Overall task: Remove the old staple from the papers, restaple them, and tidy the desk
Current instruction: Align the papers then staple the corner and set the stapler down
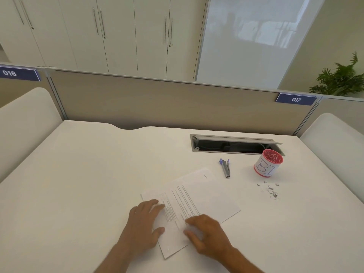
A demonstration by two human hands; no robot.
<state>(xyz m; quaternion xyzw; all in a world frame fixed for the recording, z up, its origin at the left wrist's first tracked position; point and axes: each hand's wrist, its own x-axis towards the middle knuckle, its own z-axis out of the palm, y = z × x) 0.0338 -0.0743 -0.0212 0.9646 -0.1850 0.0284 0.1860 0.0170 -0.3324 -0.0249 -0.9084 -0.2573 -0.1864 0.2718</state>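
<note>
Printed white papers [199,196] lie skewed on the white desk [88,184], overlapping one another. My left hand [144,223] rests flat on their left edge with fingers extended. My right hand [206,233] lies on the lower part of the sheets, fingers slightly bent, holding nothing. A small blue and grey stapler [225,167] lies beyond the papers. A scatter of loose old staples [270,191] sits to the right on the desk.
A red and white cup [268,162] stands at the right, next to an open cable tray slot [234,144]. A beige partition [167,101] closes the far edge. White chair backs flank the desk left and right.
</note>
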